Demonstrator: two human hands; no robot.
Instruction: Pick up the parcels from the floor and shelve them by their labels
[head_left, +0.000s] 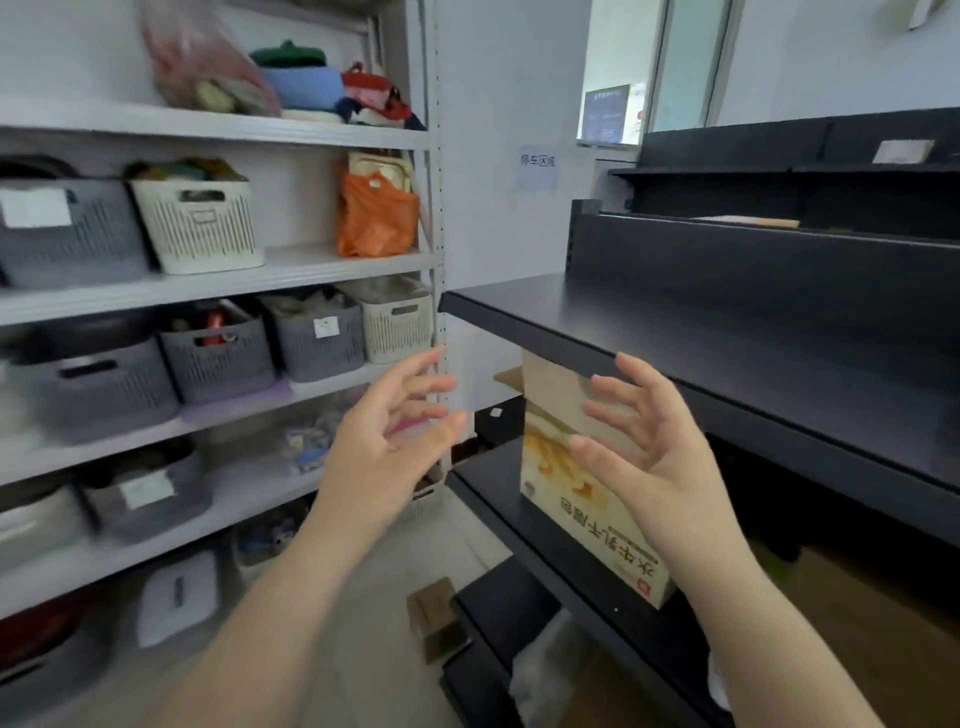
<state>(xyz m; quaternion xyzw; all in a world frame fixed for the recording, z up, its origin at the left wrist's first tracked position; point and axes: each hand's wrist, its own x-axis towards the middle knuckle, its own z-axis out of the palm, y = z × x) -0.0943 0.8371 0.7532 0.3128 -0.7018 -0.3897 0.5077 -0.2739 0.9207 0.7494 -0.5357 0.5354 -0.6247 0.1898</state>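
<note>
Cardboard parcel (566, 499), printed, stands on the black shelf (498, 483) between the spread, empty left hand (395, 441) and right hand (649, 441); likely stiff and light, best gripped by its 2 sides.

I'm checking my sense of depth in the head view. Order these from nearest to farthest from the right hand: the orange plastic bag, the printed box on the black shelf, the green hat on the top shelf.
1. Printed box, just behind the right hand, on the black shelf.
2. Orange plastic bag, up left, on the white rack.
3. Green hat, top shelf, far upper left.
</note>
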